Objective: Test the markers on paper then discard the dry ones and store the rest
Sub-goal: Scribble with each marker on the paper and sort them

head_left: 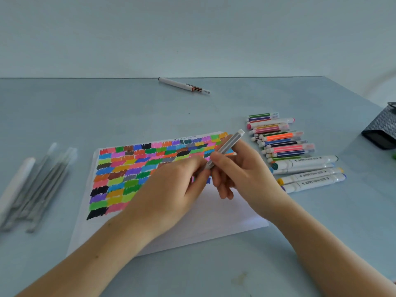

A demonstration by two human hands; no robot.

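Note:
A grey striped marker (227,146) is held tilted above the paper (225,215), its white end pointing up and right. My right hand (240,170) grips its barrel with thumb and fingers. My left hand (171,189) pinches the marker's lower end, which is hidden between the fingers. The paper is covered with rows of coloured test scribbles (128,170) over its upper part. A row of coloured striped markers (280,140) and several thick white markers (310,174) lies right of the paper.
Several grey and white markers (36,185) lie in a bunch at the left. One white pen (184,85) lies alone near the table's far edge. A dark grey fabric pouch (381,129) stands at the right edge.

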